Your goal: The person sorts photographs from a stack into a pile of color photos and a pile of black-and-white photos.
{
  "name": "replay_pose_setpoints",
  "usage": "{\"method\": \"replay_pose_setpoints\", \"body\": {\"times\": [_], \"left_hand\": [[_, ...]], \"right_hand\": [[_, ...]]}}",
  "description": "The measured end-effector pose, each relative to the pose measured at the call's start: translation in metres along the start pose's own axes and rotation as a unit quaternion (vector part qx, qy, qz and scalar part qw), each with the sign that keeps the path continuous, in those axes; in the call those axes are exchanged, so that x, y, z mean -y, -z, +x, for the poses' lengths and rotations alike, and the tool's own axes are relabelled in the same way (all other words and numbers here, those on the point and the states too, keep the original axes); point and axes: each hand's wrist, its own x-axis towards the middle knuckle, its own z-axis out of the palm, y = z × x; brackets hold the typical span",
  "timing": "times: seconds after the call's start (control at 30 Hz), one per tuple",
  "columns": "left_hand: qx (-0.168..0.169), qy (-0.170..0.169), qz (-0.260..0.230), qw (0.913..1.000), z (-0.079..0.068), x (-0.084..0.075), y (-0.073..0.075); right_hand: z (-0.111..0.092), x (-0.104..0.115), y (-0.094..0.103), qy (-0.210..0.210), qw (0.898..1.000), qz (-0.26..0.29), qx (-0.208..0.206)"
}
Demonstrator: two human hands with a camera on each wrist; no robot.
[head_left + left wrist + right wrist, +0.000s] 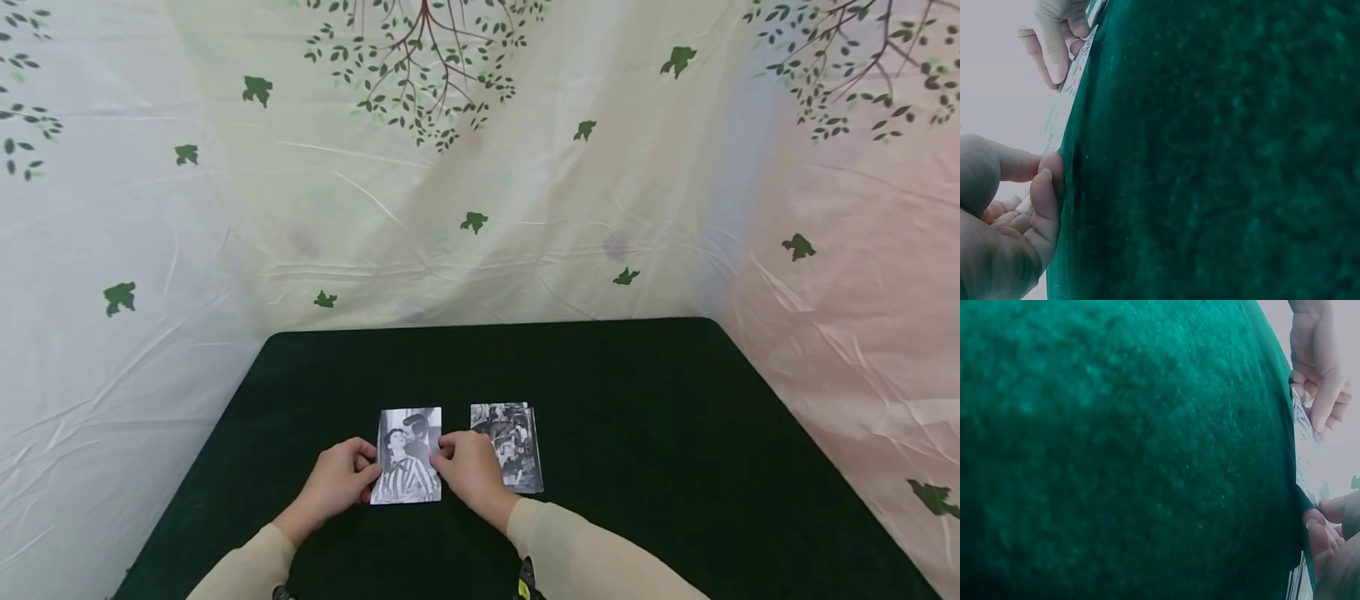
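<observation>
A black-and-white photo print (408, 460), showing a figure in striped clothing, is held upright in orientation between both hands at the table's middle. My left hand (339, 479) pinches its left edge with thumb and fingers. At the right edge, my right hand (474, 467) grips it between thumb and forefinger. In the left wrist view the print (1071, 103) appears nearly edge-on, as does the print (1307, 447) in the right wrist view. Just right of it lies a small stack of black-and-white prints (521, 450), slightly uneven, its left part hidden behind my right hand.
Dark green cloth (637, 433) covers the table. Beyond its far edge hangs a pale curtain (525, 275) patterned with leaves and branches, which also closes in both sides. The stack's layered edges (1296, 581) show low in the right wrist view.
</observation>
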Motion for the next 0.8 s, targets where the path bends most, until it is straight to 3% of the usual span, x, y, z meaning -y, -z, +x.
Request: {"method": "replay_pose_setpoints", "body": {"times": [0.5,0.8], "left_hand": [[0.001,0.006,0.000,1.0000,0.012,0.011,0.003],[0.007,0.003,0.010,0.9999,0.015,0.011,0.005]], "right_hand": [[0.012,0.002,-0.005,-0.003,1.000,-0.005,0.021],[0.015,0.001,-0.011,-0.012,1.000,-0.011,0.012]]}}
